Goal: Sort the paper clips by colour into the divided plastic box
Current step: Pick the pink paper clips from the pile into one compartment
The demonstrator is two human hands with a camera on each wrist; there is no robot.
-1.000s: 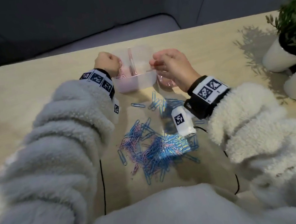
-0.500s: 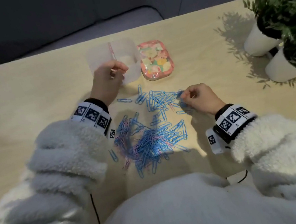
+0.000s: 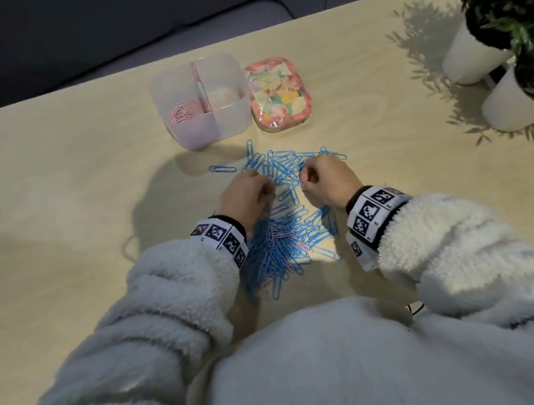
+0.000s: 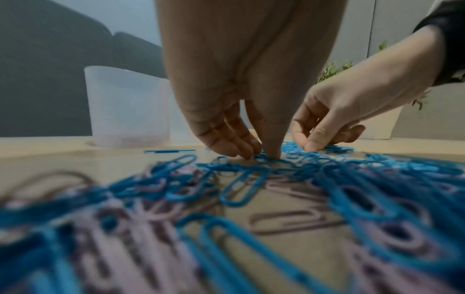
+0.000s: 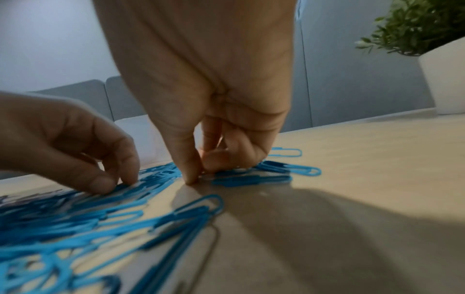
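A clear divided plastic box (image 3: 228,118) stands at the table's far middle, with pink clips (image 3: 181,112) in its left compartment. In front of me a pile of blue and pink paper clips (image 3: 283,231) is spread on the table. Both hands are down on its far part, close together. My left hand (image 3: 269,190) (image 4: 260,156) pinches at blue clips with thumb and curled fingers. My right hand (image 3: 303,184) (image 5: 197,178) has thumb and forefinger pressed together on a clip at the table surface; its colour is hidden.
A flowered tin lid (image 3: 278,93) lies just right of the box. Two white pots with green plants (image 3: 478,49) stand at the far right. A lone blue clip (image 3: 222,169) lies left of the pile. My fleece sleeves cover the near table edge.
My left hand has come back from the box to the pile. My right hand has shifted left to meet it. Both hands were at the box one second ago.
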